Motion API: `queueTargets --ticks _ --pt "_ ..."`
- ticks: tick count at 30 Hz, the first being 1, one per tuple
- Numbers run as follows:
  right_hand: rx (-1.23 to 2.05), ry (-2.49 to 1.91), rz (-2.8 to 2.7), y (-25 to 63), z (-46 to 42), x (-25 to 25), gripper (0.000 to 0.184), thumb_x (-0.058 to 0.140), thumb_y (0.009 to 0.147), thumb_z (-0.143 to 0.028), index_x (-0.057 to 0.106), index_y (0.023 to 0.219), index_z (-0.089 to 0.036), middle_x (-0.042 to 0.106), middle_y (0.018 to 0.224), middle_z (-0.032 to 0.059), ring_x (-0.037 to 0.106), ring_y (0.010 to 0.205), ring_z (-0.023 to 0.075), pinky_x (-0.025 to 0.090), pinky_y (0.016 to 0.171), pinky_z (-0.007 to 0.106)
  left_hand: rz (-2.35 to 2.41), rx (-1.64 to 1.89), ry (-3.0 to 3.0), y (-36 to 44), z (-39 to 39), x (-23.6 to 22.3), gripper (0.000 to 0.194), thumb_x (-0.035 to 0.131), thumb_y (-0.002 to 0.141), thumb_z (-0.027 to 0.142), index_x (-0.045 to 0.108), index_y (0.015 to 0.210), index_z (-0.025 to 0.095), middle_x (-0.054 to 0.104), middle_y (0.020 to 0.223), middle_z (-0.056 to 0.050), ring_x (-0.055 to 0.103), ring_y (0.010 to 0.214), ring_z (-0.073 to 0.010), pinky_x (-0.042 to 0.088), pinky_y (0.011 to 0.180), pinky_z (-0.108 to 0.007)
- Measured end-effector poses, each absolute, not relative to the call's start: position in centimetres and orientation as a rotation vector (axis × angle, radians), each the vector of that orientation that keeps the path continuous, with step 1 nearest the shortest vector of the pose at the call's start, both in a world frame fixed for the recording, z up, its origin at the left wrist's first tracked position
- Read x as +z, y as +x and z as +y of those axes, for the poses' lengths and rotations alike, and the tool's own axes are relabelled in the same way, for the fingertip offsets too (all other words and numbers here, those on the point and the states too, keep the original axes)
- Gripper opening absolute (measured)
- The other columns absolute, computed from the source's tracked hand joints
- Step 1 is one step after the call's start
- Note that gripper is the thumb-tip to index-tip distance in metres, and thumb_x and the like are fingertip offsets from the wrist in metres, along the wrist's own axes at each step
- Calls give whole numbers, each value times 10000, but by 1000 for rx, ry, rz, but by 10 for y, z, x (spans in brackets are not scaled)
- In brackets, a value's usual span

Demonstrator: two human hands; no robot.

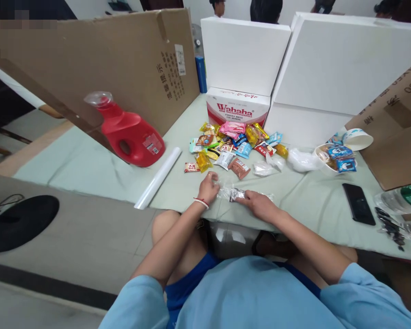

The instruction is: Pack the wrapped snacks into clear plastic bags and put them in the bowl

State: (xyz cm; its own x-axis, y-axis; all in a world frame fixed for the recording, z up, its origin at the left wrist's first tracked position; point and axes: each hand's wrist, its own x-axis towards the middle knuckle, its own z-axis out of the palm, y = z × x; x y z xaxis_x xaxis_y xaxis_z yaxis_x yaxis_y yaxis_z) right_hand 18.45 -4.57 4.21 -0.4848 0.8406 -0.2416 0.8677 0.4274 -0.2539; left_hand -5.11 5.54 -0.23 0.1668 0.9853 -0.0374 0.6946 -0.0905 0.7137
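Both my hands rest on the pale green tablecloth [99, 171] near its front edge. My left hand [208, 186] is curled, its fingers pinched on the left end of a clear plastic bag [228, 191]. My right hand [258, 203] is closed on the bag's right side, where a small dark snack packet [237, 194] shows inside. A red-and-white string bracelet [201, 202] circles my left wrist. Just beyond my hands lies a heap of colourful snack packets [234, 144].
A red detergent jug [130, 132] lies at left beside a white roll [158, 177]. A Wahaha box [237, 107] and white foam boards [329, 68] stand behind. At right are a bowl of snacks [335, 157], a paper cup [356, 138], a black phone [358, 203] and cardboard [397, 132].
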Motion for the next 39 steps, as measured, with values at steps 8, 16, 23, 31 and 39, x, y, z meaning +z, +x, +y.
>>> queueTargets --ticks 8,16,23,31,39 --pt "-621 1601 2650 186 -40 41 488 408 1024 -159 642 1387 -387 617 1090 51 551 935 190 390 794 254 971 821 1447 -82 59 1 700 655 665 256 610 1351 128 648 714 13 568 684 -143 466 744 -290" --pt "-598 1653 2652 184 -41 32 432 441 1010 -139 719 1285 -325 618 1062 78 542 937 204 368 750 254 1084 937 1382 -87 54 -4 1043 724 584 164 387 1564 279 575 1417 -98 567 833 -126 493 770 -278" --pt "-668 1691 2776 185 -41 16 420 475 983 -96 755 1203 -317 593 995 60 523 897 197 398 776 263 1060 726 1523 -86 46 -1 443 651 672 280 772 1068 122 593 636 4 518 643 -148 426 681 -289" --pt "-880 1675 3105 192 -49 0 380 590 925 -131 743 1243 -271 558 1007 78 535 945 219 478 876 359 1596 613 1788 -82 33 8 460 771 694 503 761 1070 238 648 1067 -86 519 1153 -314 420 967 -410" --pt "-1249 1695 3221 207 -60 -7 396 562 963 -160 668 1333 -255 593 1117 104 591 1042 227 514 944 413 1500 629 1677 -54 4 26 184 682 739 375 635 748 198 614 679 11 564 683 -166 465 702 -284"
